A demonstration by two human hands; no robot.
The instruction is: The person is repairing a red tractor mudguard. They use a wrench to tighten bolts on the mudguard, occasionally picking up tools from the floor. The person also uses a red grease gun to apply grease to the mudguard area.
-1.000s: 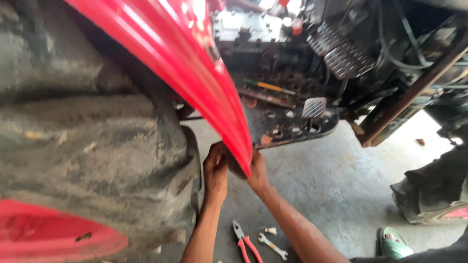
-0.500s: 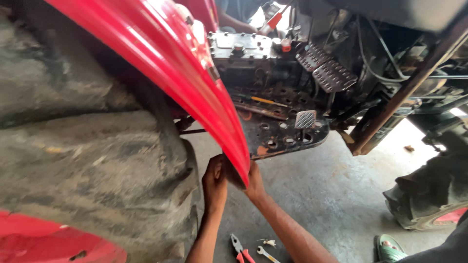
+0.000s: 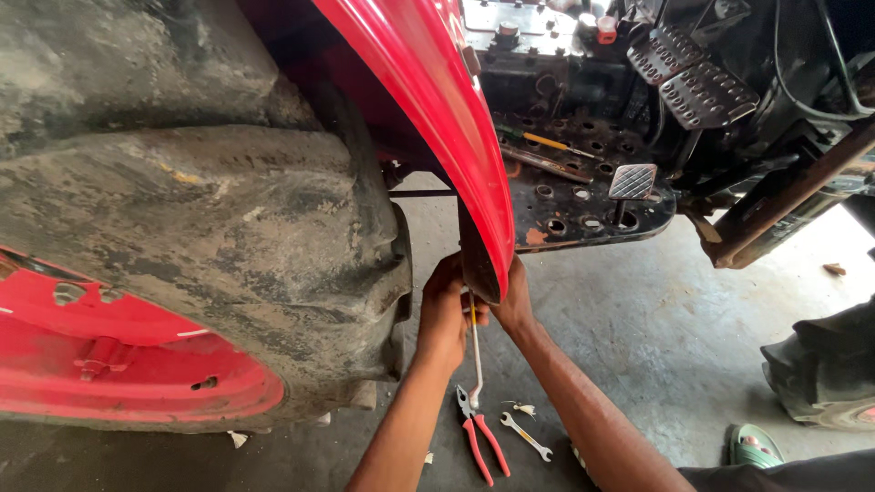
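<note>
Both my hands are at the lower tip of a red tractor fender [image 3: 428, 109], beside a large muddy tyre [image 3: 228, 228]. My left hand [image 3: 444, 312] is closed at the inner side of the tip, around the top of a slim silver wrench [image 3: 475, 355] that hangs down between my hands. My right hand [image 3: 516, 305] presses against the outer edge of the fender tip with its fingers curled behind it. What the fingers touch under the fender is hidden.
Red-handled pliers [image 3: 478, 442] and a small spanner [image 3: 526, 435] lie on the concrete floor below my hands. A black perforated footplate [image 3: 583, 214] with pedals [image 3: 693, 77] is to the right. A second tyre [image 3: 825, 374] and a green sandal [image 3: 755, 446] are at the lower right.
My hands stay at the fender tip. The slim wrench now shows hanging between them. The view has shifted, so the tools on the floor show more fully.
</note>
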